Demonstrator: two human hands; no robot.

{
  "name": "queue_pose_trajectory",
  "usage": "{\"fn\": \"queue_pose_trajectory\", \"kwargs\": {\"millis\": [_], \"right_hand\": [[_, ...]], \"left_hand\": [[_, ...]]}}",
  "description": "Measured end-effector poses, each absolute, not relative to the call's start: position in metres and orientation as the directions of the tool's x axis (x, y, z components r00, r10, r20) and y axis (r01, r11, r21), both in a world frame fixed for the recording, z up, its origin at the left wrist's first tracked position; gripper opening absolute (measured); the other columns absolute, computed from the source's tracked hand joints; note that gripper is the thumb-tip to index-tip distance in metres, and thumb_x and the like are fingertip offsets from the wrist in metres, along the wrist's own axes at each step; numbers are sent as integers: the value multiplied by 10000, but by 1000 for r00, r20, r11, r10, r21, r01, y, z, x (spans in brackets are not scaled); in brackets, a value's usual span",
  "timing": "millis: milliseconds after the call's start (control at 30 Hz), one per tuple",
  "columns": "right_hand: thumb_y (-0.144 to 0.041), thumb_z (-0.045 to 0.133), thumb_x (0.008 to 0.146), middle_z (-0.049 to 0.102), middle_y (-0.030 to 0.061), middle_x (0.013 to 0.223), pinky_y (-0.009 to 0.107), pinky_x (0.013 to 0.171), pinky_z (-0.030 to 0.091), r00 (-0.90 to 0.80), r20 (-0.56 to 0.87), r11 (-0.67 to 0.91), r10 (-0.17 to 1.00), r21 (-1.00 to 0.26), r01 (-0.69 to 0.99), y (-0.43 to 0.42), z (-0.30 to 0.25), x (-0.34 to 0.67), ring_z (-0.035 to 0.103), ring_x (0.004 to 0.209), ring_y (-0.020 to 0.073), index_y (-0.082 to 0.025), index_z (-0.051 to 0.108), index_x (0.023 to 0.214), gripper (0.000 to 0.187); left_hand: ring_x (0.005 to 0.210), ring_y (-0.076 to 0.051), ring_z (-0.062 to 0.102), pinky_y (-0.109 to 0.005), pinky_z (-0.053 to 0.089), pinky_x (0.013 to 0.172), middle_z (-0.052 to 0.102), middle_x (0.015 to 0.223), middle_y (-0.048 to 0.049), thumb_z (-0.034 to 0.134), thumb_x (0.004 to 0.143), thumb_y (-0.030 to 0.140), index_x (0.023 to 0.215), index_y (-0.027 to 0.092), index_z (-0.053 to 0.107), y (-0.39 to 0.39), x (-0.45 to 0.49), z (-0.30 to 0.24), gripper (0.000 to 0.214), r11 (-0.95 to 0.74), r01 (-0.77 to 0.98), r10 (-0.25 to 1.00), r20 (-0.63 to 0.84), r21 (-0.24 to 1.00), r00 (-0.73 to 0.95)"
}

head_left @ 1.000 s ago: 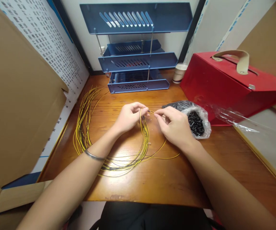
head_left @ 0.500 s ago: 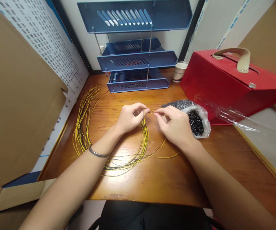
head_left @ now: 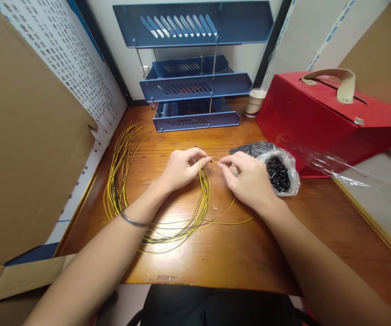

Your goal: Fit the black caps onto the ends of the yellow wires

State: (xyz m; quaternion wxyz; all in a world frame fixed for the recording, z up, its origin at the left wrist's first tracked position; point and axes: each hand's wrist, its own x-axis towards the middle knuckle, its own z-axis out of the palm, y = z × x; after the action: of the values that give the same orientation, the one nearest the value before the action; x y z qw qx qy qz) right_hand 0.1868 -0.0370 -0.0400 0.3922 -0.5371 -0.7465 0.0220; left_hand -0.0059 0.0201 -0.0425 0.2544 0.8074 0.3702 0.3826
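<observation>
My left hand (head_left: 186,167) is closed on the upper end of a bundle of thin yellow wires (head_left: 205,192), pinching it between thumb and fingers. The bundle hangs from that hand and curves down to the left across the table. Just to the right, my right hand (head_left: 246,174) pinches a short stretch of yellow wire between thumb and forefinger. A small dark piece shows at my left fingertips, too small to name. Farther left lies the rest of the yellow and black wires (head_left: 114,176). Close behind my right hand, an open clear plastic bag (head_left: 293,181) holds many small black caps (head_left: 277,174).
A blue tiered tray rack (head_left: 195,122) stands at the back, with a paper cup (head_left: 255,103) beside it. To the right is a red box (head_left: 307,117) with a beige handle. Cardboard (head_left: 29,136) rises along the left. The wooden table's front edge is near my lap.
My left hand has shifted slightly left and its fingers have opened a little around the wires. A loose wire end now shows below, right of the bundle. My right hand has barely moved.
</observation>
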Motion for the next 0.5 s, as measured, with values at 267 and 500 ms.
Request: {"fn": "queue_pose_trajectory", "kwargs": {"millis": [267, 500], "right_hand": [[-215, 654, 908, 701, 41, 841, 316, 684, 418, -103, 564, 417, 819, -462, 783, -37, -43, 185, 608, 704, 174, -178, 731, 900, 86], [-210, 627, 922, 702, 38, 832, 317, 652, 400, -82, 589, 429, 804, -479, 766, -37, -43, 183, 574, 646, 160, -191, 724, 886, 105]], "left_hand": [[692, -152, 699, -230, 506, 628, 774, 833, -72, 664, 904, 475, 905, 158, 703, 16, 1, -48, 319, -480, 215, 855, 398, 851, 333], [603, -120, 636, -233, 495, 591, 770, 859, -70, 702, 870, 459, 939, 153, 723, 18, 1, -49, 315, -470, 196, 856, 390, 861, 339]]}}
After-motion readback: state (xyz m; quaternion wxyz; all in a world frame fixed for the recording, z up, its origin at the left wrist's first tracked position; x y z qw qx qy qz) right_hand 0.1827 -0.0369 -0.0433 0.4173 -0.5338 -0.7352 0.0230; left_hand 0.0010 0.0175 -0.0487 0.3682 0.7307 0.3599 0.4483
